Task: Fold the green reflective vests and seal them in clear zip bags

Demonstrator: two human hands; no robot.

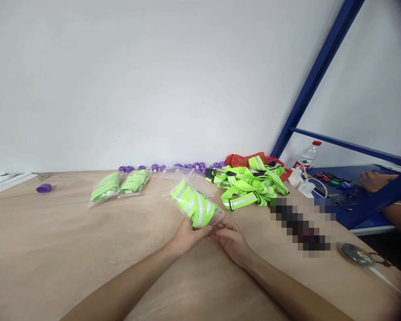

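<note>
A clear plastic bag [198, 206] with a folded neon-yellow reflective strap inside is tilted above the table in front of me. My left hand [187, 236] grips its lower left part, thumb across the front. At the lower right edge of the same bag, the fingers of my right hand [230, 238] are bent in and pinch the plastic. Two more bags of neon straps, a left one [105, 187] and a right one [133, 183], lie farther back to the left. Loose reflective straps [242, 196] with black buckles are heaped to the right.
Flat empty plastic bags [202, 185] lie behind my hands. Purple caps [155, 167] line the wall, and one purple cup-shaped piece [43, 188] sits left. A red bag [235, 159], water bottle [307, 156] and blue frame [316, 80] stand right. Another person's hand [374, 180] is beyond.
</note>
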